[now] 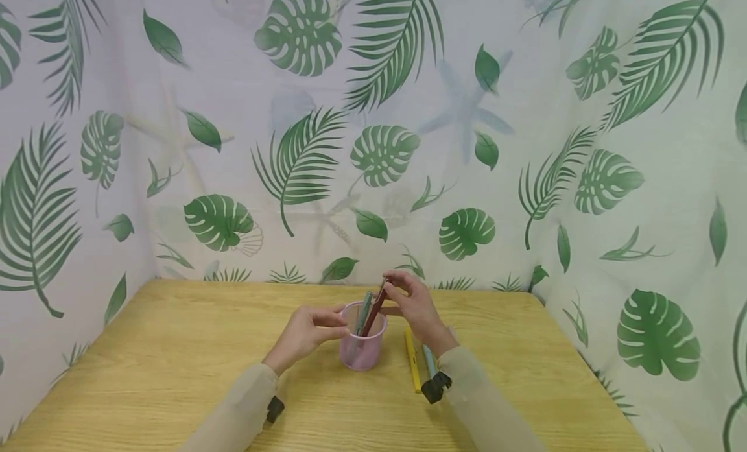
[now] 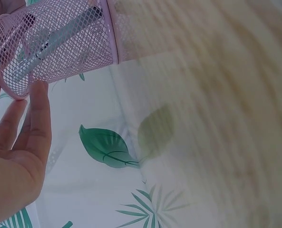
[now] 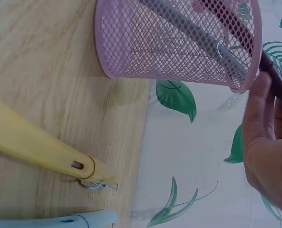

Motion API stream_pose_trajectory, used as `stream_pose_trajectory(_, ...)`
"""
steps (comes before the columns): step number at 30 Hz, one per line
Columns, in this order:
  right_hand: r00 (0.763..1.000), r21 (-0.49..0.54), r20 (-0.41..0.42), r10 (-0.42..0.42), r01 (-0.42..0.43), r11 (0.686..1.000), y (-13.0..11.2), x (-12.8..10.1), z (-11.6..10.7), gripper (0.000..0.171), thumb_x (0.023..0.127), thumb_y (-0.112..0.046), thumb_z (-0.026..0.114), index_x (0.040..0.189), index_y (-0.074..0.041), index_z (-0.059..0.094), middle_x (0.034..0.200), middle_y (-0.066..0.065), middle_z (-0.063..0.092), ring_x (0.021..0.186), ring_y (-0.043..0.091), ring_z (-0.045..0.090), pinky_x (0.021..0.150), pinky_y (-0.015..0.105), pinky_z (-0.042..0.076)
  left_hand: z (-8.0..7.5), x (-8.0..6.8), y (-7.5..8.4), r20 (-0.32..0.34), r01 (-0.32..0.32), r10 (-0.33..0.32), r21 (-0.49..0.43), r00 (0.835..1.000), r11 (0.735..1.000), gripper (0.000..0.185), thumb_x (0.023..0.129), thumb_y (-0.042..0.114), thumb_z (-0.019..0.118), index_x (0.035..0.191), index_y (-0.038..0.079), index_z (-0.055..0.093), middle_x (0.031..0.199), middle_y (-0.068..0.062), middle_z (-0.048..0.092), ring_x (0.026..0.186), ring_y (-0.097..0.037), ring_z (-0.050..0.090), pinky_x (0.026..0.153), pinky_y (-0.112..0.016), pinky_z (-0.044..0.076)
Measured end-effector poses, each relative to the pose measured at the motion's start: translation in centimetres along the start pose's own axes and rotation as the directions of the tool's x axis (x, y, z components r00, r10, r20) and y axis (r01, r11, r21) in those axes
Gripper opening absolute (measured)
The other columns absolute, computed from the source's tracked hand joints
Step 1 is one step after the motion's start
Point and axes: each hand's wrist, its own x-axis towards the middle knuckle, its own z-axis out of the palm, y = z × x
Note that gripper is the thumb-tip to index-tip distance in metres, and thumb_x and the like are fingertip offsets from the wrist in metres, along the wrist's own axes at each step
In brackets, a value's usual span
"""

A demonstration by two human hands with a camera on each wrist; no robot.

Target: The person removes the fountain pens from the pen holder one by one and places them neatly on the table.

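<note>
A pink mesh pen cup stands upright on the table. My left hand grips it at the rim, with fingers on the mesh wall in the left wrist view. My right hand pinches a dark red pen near its upper end. The lower part of that pen is down inside the cup, seen through the mesh in the right wrist view. A grey-green pen with a metal clip leans in the cup beside it.
Right of the cup, a yellow pen with a wire clip lies on the wooden table. A light blue pen lies next to it, partly under my right forearm. Leaf-patterned cloth hangs behind and at both sides.
</note>
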Motion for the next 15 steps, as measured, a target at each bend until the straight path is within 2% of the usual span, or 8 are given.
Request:
stream_pose_trajectory(4, 1.0, 0.022, -0.02, 0.007, -0.007, 1.0, 0.08, 0.07, -0.03, 0.028, 0.101, -0.01, 0.055, 0.128, -0.004, 0.056, 0.12, 0.025, 0.059, 0.095, 0.018, 0.067, 0.073, 0.04, 0.062, 0.05, -0.05, -0.04, -0.001, -0.001, 0.001, 0.016, 1.0, 1.0, 0.023, 0.079, 0.023, 0.082, 0.095, 0.007, 0.078, 0.129, -0.006, 0.066, 0.123, -0.025, 0.061, 0.102, -0.047, 0.048)
stream_pose_trajectory(15, 0.999, 0.079, -0.041, 0.036, -0.032, 0.996, -0.57, 0.05, 0.08, 0.029, 0.101, -0.008, 0.054, 0.129, -0.002, 0.056, 0.117, 0.02, 0.062, 0.091, 0.014, 0.067, 0.076, 0.04, 0.061, 0.03, 0.04, 0.04, 0.004, 0.002, -0.002, 0.012, 1.0, 1.0, 0.024, 0.08, 0.022, 0.082, 0.096, 0.005, 0.078, 0.13, -0.006, 0.066, 0.124, -0.025, 0.06, 0.103, -0.047, 0.048)
